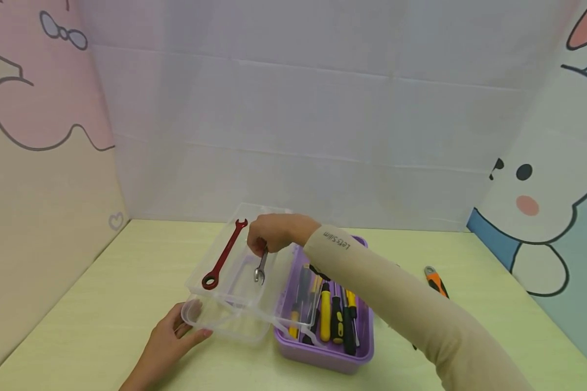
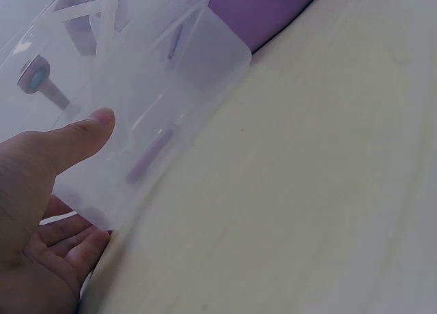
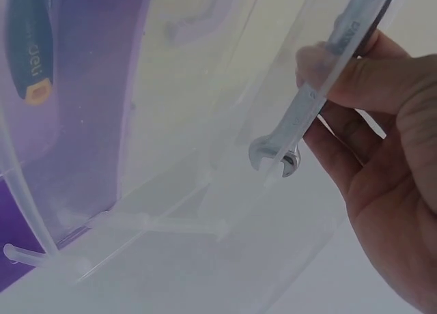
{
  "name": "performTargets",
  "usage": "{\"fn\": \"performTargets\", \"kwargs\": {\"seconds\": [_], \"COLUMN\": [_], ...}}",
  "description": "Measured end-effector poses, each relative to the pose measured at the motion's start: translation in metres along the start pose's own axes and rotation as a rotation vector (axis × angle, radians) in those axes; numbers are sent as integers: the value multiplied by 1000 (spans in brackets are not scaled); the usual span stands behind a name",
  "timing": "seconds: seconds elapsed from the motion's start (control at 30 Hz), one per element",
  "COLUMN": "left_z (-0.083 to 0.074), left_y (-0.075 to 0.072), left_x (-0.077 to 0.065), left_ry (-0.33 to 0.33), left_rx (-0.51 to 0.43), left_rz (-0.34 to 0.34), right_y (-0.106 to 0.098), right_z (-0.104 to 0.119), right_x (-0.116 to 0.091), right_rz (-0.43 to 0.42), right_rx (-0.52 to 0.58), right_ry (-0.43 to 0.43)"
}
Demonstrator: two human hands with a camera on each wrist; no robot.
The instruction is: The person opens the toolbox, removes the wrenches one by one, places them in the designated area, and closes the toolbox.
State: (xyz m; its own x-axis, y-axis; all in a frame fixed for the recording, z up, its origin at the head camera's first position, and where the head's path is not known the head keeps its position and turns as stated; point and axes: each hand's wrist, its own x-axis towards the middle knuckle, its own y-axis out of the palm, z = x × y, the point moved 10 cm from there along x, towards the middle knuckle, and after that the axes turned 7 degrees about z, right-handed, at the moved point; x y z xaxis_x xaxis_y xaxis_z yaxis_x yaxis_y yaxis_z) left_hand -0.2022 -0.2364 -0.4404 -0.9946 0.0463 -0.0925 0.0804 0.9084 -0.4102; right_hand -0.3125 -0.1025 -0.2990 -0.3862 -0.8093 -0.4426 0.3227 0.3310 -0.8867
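My right hand (image 1: 276, 231) pinches a silver wrench (image 1: 261, 269) between thumb and fingers, its open end hanging down over a clear plastic tray (image 1: 244, 290). Up close in the right wrist view, the wrench (image 3: 293, 119) lies by the tray's see-through wall. A red combination wrench (image 1: 224, 255) rests slanted in the tray's left part. My left hand (image 1: 171, 336) grips the tray's near left corner; the left wrist view has the thumb over the clear plastic (image 2: 171, 89) and the fingers below. A purple toolbox (image 1: 323, 358) stands joined on the right, partly behind my right forearm.
Several tools with yellow and black handles, among them a yellow-handled one (image 1: 325, 315), lie inside the purple box. To the right, an orange and black tool (image 1: 436, 281) lies on the pale table (image 1: 127, 288), partly hidden by the sleeve. A white backdrop (image 1: 293, 136) closes off the rear.
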Motion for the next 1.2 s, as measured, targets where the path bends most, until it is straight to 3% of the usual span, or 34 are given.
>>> {"fn": "performTargets", "kwargs": {"seconds": [0.73, 1.2], "left_z": [-1, -6], "left_y": [-1, 0], "left_x": [6, 9], "left_ry": [8, 11], "left_rx": [29, 27], "left_rz": [13, 16], "right_y": [-27, -29], "right_z": [-8, -23], "right_x": [-24, -48], "right_rz": [-38, -59], "right_rx": [-39, -6], "right_ry": [7, -11]}}
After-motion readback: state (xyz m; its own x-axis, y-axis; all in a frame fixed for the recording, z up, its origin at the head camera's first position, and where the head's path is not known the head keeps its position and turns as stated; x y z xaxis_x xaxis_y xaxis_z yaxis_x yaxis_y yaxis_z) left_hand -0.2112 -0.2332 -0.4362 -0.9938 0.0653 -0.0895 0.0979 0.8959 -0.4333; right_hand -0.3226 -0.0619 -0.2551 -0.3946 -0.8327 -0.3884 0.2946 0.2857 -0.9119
